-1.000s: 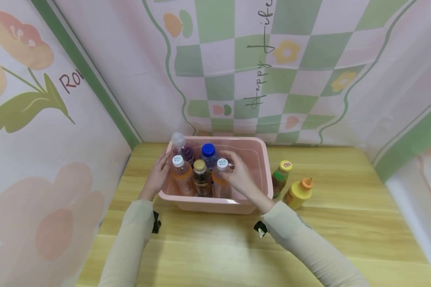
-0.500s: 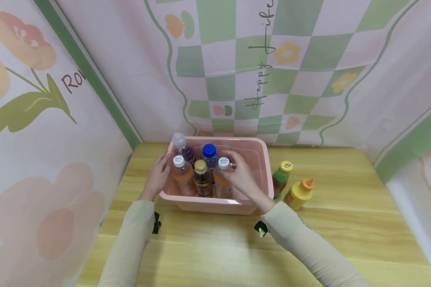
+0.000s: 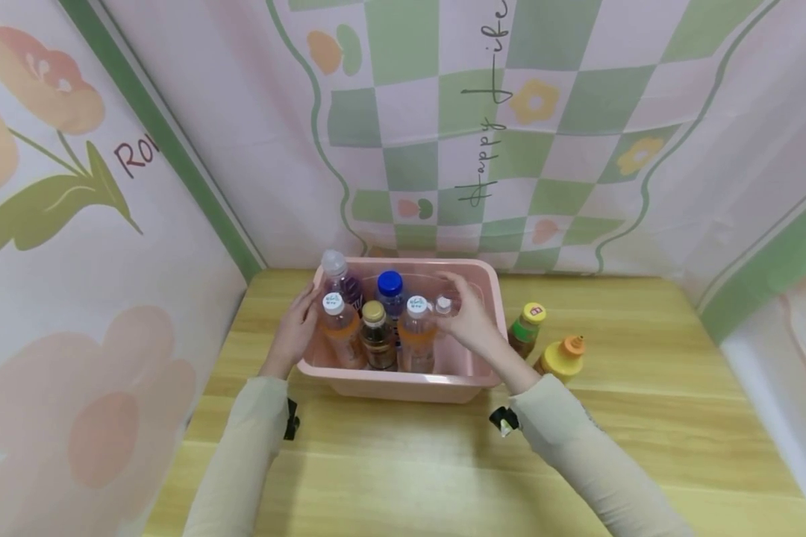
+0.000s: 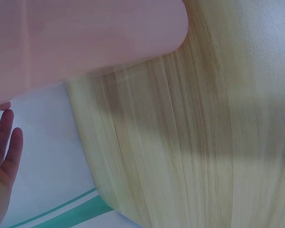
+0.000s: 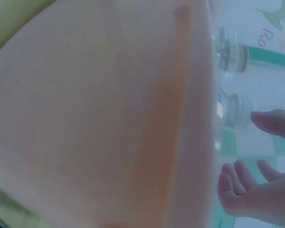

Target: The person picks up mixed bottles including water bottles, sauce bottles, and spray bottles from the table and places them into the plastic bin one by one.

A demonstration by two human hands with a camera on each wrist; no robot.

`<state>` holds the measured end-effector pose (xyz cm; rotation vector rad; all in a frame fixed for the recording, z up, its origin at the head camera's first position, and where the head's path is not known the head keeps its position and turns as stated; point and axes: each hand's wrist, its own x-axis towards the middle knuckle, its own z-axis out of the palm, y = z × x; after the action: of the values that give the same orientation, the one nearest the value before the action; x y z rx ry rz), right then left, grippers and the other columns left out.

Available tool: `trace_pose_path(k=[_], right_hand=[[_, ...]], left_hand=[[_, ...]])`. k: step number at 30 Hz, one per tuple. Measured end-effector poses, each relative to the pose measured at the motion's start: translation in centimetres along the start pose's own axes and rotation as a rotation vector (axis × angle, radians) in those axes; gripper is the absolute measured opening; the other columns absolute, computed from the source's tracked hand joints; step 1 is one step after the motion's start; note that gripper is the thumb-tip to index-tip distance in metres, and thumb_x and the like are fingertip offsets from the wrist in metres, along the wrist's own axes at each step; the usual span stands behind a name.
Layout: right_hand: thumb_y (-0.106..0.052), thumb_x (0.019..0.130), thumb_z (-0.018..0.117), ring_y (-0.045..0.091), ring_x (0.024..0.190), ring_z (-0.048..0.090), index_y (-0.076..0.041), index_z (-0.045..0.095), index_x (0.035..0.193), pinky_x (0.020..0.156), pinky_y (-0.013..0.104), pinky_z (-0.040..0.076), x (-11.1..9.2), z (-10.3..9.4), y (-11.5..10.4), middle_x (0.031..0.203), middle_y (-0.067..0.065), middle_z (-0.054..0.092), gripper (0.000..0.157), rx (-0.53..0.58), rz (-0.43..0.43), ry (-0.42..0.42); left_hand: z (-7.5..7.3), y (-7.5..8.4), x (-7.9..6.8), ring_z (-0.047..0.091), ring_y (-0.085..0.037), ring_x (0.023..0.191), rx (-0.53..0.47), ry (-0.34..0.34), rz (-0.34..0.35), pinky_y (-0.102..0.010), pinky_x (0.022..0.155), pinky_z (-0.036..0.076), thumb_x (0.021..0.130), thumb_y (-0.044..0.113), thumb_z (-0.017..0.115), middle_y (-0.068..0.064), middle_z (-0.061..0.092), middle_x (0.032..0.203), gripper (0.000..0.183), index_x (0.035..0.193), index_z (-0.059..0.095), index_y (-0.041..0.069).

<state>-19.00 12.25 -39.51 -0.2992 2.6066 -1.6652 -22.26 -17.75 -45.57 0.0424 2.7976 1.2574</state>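
Inside the pink tub stand several bottles. Two have white caps and orange bands: a left bottle and a right bottle. Between them is a dark bottle with a gold cap. My left hand rests at the tub's left rim, its fingers straight in the left wrist view. My right hand is over the tub's right half, thumb and fingers spread around a small clear top. In the right wrist view a gap shows between the thumb and fingers.
A blue-capped bottle and a purple bottle with a clear top stand at the tub's back. Right of the tub are a yellow-capped bottle and a yellow squeeze bottle, all on a wooden table before a patterned curtain.
My right hand has moved right, from beside the right white-capped bottle, and the small clear top now shows between its thumb and fingers. The left hand stays at the rim.
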Motion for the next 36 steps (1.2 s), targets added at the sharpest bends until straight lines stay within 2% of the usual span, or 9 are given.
trace_pose_path(k=[4, 8, 15, 21, 24, 30, 36], right_hand=[[0.01, 0.079, 0.062, 0.045, 0.128, 0.042, 0.005, 0.033, 0.141, 0.112, 0.056, 0.036, -0.1, -1.4, 0.2, 0.137, 0.031, 0.041, 0.069, 0.061, -0.043, 0.055], [0.009, 0.081, 0.059, 0.043, 0.128, 0.042, 0.004, 0.031, 0.142, 0.112, 0.056, 0.034, -0.2, -3.0, 0.4, 0.137, 0.031, 0.041, 0.067, 0.104, -0.046, 0.098], [0.008, 0.084, 0.056, 0.042, 0.128, 0.042, 0.004, 0.03, 0.144, 0.111, 0.053, 0.034, -0.5, -5.8, 1.5, 0.137, 0.031, 0.043, 0.065, 0.064, 0.001, 0.163], [0.008, 0.084, 0.056, 0.045, 0.129, 0.04, 0.006, 0.027, 0.144, 0.11, 0.056, 0.032, -0.9, -7.8, 3.1, 0.138, 0.033, 0.04, 0.067, 0.012, 0.015, 0.202], [0.007, 0.084, 0.057, 0.047, 0.129, 0.038, 0.006, 0.026, 0.144, 0.11, 0.061, 0.031, -1.1, -8.5, 3.6, 0.138, 0.034, 0.041, 0.068, -0.029, 0.017, 0.188], [0.004, 0.083, 0.059, 0.05, 0.131, 0.035, 0.006, 0.025, 0.145, 0.111, 0.065, 0.027, -1.6, -9.5, 4.8, 0.139, 0.034, 0.04, 0.07, -0.118, 0.068, 0.107], [0.007, 0.08, 0.059, 0.05, 0.131, 0.035, 0.005, 0.024, 0.145, 0.109, 0.062, 0.034, -1.8, -9.8, 5.5, 0.14, 0.034, 0.038, 0.074, -0.174, 0.111, 0.051]], left_hand=[[-0.1, 0.0, -0.1, 0.018, -0.033, 0.148, -0.007, -0.005, -0.003, -0.057, 0.12, 0.019, 0.103, 0.033, 0.03, 0.0, 0.014, 0.162, 0.048, 0.149, 0.033, 0.02], [-0.1, 0.0, -0.2, 0.018, -0.033, 0.148, -0.005, -0.008, 0.0, -0.057, 0.119, 0.019, 0.103, 0.033, 0.031, -0.001, 0.014, 0.162, 0.048, 0.149, 0.033, 0.019], [0.1, -0.1, -0.1, 0.02, -0.034, 0.147, 0.018, -0.006, 0.017, -0.056, 0.119, 0.021, 0.101, 0.024, 0.037, -0.002, 0.016, 0.162, 0.048, 0.149, 0.034, 0.018], [0.0, -0.1, 0.0, 0.021, -0.035, 0.147, 0.003, -0.005, 0.024, -0.056, 0.12, 0.021, 0.101, 0.024, 0.038, -0.002, 0.015, 0.162, 0.049, 0.149, 0.033, 0.016], [0.0, 0.0, 0.0, 0.021, -0.034, 0.147, -0.001, -0.005, 0.021, -0.056, 0.12, 0.021, 0.101, 0.024, 0.038, -0.002, 0.015, 0.162, 0.049, 0.149, 0.033, 0.016], [-0.1, 0.0, -0.1, 0.021, -0.034, 0.147, 0.002, -0.006, 0.017, -0.056, 0.12, 0.021, 0.102, 0.025, 0.037, -0.001, 0.014, 0.162, 0.049, 0.149, 0.033, 0.016], [-0.1, 0.0, -0.1, 0.02, -0.034, 0.147, 0.009, -0.003, 0.017, -0.055, 0.12, 0.021, 0.101, 0.026, 0.037, -0.002, 0.015, 0.162, 0.049, 0.149, 0.033, 0.016]])
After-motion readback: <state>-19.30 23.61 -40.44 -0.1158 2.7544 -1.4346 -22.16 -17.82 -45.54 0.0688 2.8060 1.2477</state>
